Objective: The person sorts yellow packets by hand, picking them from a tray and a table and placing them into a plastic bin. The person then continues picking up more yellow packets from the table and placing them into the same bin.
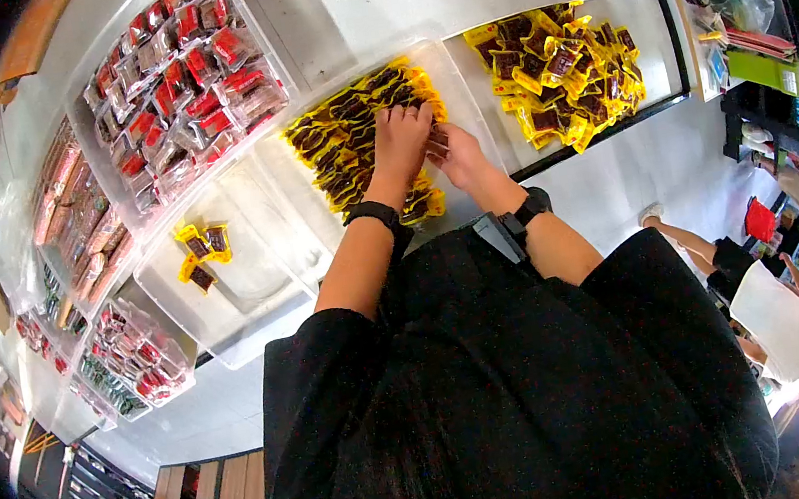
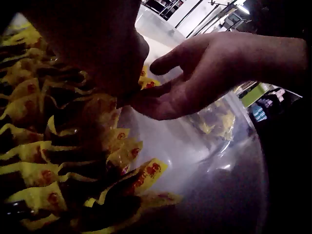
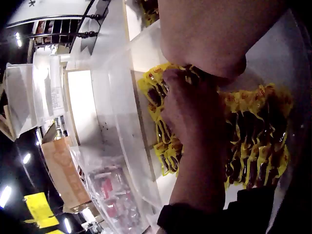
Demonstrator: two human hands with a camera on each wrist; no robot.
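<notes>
Rows of yellow-wrapped snack packets (image 1: 331, 147) with dark contents stand packed in a clear plastic bin (image 1: 468, 119). My left hand (image 1: 401, 143) reaches down over the far right part of these rows, its fingers bent onto the packets. Its fingertips are hidden, so I cannot tell whether they grip one. Close beside it is my right hand (image 1: 460, 156), palm turned toward the left hand. In the left wrist view the right hand (image 2: 195, 80) has its thumb apart from loosely extended fingers, whose tips meet the left hand's underside near a packet edge.
A loose heap of the same yellow packets (image 1: 564, 76) lies to the right. Left of the rows, another clear bin (image 1: 245, 184) holds a few yellow packets (image 1: 203, 250). Farther left are bins of red-and-clear packets (image 1: 181, 86). Another person (image 1: 713, 254) is at the far right.
</notes>
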